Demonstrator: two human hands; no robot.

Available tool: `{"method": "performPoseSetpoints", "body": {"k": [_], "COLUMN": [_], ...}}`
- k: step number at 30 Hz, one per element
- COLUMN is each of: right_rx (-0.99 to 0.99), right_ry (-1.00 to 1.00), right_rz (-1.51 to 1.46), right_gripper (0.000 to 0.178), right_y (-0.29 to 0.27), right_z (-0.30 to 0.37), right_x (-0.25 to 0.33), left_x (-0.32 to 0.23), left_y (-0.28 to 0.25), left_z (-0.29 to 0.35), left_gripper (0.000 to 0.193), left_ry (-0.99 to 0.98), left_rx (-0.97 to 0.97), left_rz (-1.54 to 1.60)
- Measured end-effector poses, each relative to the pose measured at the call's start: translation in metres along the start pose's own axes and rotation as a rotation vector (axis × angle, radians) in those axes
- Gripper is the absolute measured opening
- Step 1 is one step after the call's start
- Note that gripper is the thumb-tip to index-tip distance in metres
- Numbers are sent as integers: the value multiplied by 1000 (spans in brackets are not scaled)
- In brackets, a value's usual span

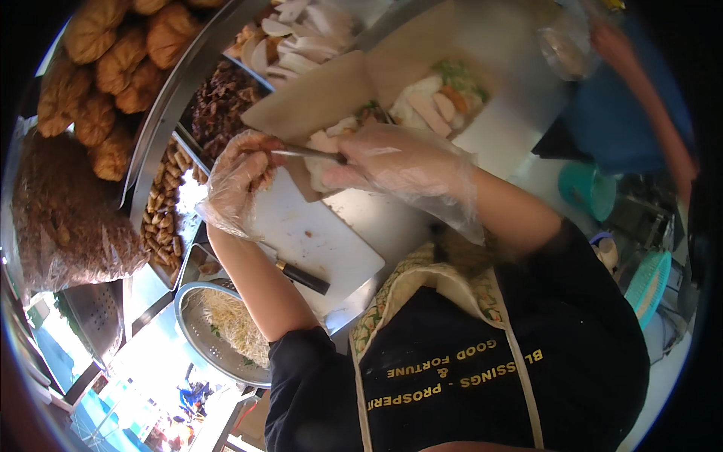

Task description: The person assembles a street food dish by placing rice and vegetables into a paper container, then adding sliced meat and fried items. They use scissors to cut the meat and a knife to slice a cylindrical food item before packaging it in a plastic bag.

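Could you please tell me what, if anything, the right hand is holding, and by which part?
The right hand holds a slim metal tool by its darker end; kind unclear.

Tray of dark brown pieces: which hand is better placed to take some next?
Probably the left hand: it is close beside the dark pieces, while the right hand is farther off, by the open paper box, apparently gripping a metal tool.

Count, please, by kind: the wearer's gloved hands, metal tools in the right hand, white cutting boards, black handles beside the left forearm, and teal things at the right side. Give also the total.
Gloved hands: 2 (left hand, right hand)
Metal tool: 1
White cutting board: 1
Black handle: 1
Teal things: 2 (container, basket)
Total: 7
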State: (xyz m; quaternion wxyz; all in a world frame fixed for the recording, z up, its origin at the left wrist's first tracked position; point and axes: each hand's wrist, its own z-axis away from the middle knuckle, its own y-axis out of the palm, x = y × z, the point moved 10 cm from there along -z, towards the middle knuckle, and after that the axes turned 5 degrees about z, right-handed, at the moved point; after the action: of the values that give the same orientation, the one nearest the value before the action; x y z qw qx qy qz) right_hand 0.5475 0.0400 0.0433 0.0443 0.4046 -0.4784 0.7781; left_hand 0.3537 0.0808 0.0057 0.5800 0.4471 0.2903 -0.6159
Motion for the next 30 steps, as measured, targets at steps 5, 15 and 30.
{"method": "performPoseSetpoints", "body": {"k": [5, 15, 30], "right_rx": [12, -259, -300], "right_ry": [202, 637, 732], "right_rz": [-61, 51, 61], "right_gripper": [66, 66, 69], "right_y": [-8, -48, -55], "right_z": [61, 180, 218], "right_x": [-54, -179, -226], "left_x": [14, 18, 58], "left_y": [87, 260, 402], "left_z": [-25, -115, -159], "left_gripper": [34, 34, 44], "left_ry": [-54, -59, -135], "left_rx": [239, 377, 695], "left_rz": [-45, -576, -689]}}
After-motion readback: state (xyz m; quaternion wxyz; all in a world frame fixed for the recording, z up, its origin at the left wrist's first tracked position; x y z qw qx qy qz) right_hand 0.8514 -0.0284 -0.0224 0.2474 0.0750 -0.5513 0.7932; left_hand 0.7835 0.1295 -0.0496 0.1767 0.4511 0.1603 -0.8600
